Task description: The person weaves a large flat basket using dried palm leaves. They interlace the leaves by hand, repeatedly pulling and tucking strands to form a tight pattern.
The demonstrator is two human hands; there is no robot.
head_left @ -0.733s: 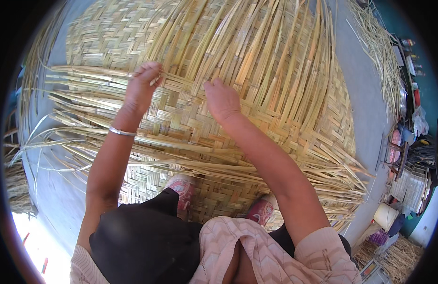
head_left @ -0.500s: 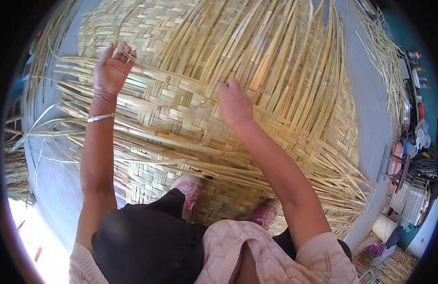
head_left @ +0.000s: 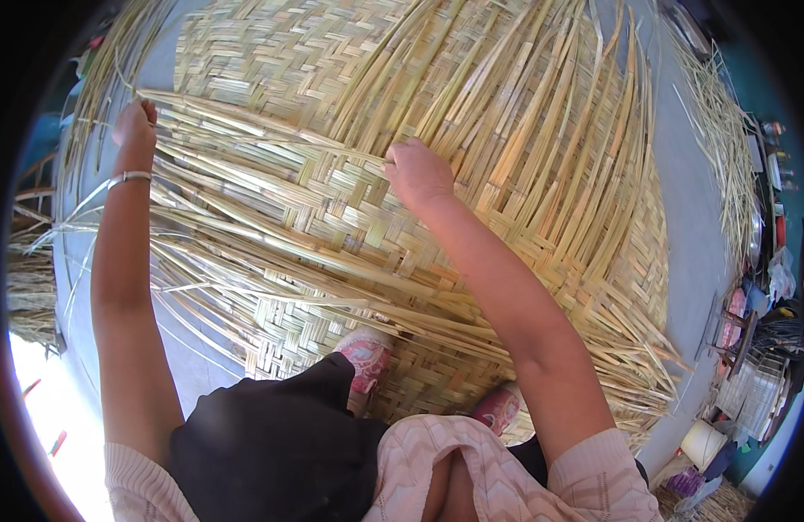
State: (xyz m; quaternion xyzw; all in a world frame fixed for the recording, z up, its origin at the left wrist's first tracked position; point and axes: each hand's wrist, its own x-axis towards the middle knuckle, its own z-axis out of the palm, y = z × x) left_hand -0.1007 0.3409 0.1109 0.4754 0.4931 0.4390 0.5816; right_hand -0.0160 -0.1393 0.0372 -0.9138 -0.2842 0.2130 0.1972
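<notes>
A large woven mat of pale bamboo strips (head_left: 350, 217) spreads over the grey floor below me. My left hand (head_left: 135, 124), with a silver bangle on the wrist, is closed on the end of a long loose strip (head_left: 245, 109) at the mat's left side. My right hand (head_left: 417, 171) presses down on the woven middle, its fingers curled around strips there. Loose strip ends fan out at the top and right of the mat. My feet in pink shoes (head_left: 364, 358) rest on the near edge.
A grey floor (head_left: 693, 217) runs along the right. Loose straw (head_left: 723, 122) lies at the far right, with cluttered household items and a white bucket (head_left: 703, 442) beyond. More strip bundles (head_left: 28, 287) lie at the left.
My left hand has swung out to the left along the strip, away from the right hand. The right hand stays on the weave in about the same spot.
</notes>
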